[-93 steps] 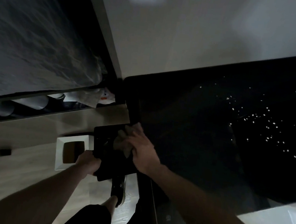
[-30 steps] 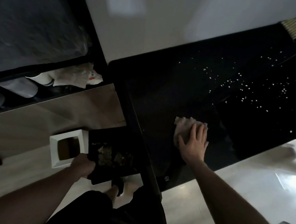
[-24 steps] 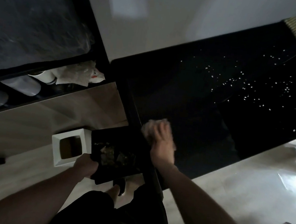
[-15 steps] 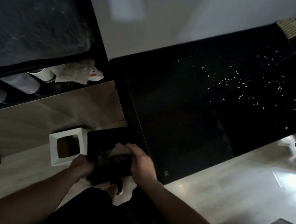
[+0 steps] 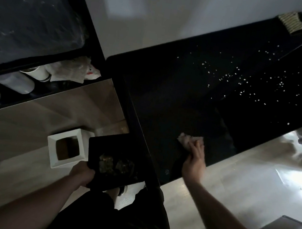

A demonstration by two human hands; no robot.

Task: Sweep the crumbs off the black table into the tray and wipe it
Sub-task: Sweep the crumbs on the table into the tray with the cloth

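Note:
The black table (image 5: 167, 101) runs from the centre to the upper right. Pale crumbs (image 5: 244, 82) are scattered over its far right half. My right hand (image 5: 195, 158) presses a crumpled pale cloth (image 5: 188, 140) flat on the table near its front edge. My left hand (image 5: 83, 172) grips the near left corner of a black tray (image 5: 96, 145), held just below the table's left edge. A heap of dull crumbs (image 5: 114, 165) lies in the tray.
A white square bin (image 5: 66, 147) stands on the floor left of the tray. A dark shelf with cups and a plastic bag (image 5: 71, 71) is at the left. A striped mat (image 5: 290, 23) lies at the table's far end. Light floor lies to the right.
Half a second ago my right hand held the cloth over the tray; it has moved right, back onto the table near its front edge. The tray and left hand have stayed put.

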